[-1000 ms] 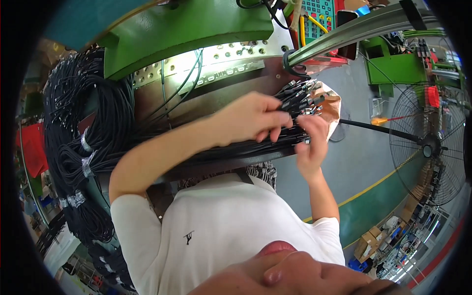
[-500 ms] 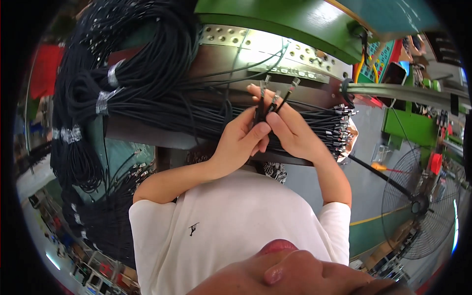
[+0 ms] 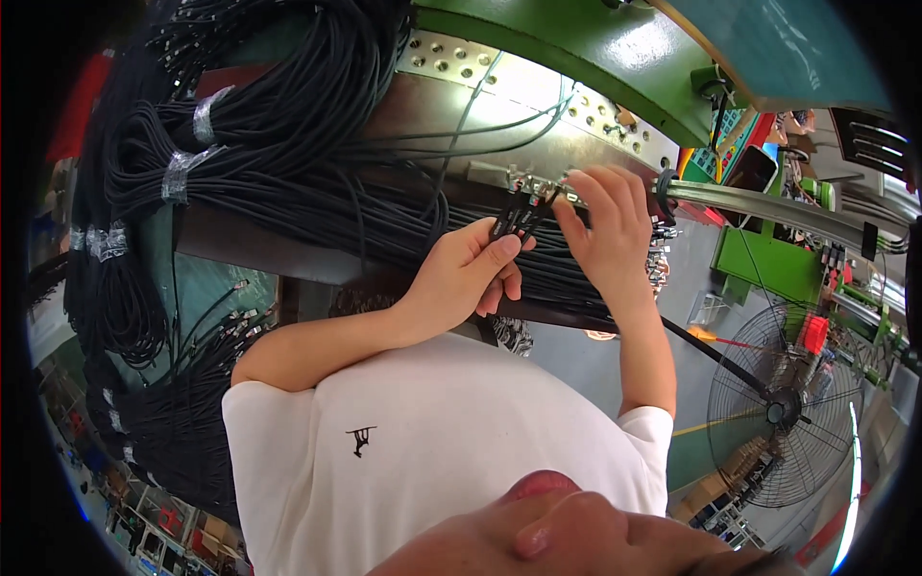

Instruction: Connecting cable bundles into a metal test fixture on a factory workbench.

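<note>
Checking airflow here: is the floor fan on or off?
Cannot tell: the floor fan shows only its wire guard, with the blades unclear behind it.

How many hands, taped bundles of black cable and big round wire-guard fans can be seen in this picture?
Bare hands: 2, the left hand holding black cable connector ends, the right hand at the metal rail.
Silver-taped bundles of black cable on the dark brown bench: 2.
Black round wire-guard fan: 1.
Total: 5.

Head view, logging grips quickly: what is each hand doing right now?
Left hand: closed, pinching a few thin black cable ends with small connectors.
Right hand: fingers curled at the same connectors; grip cannot be told.
</note>
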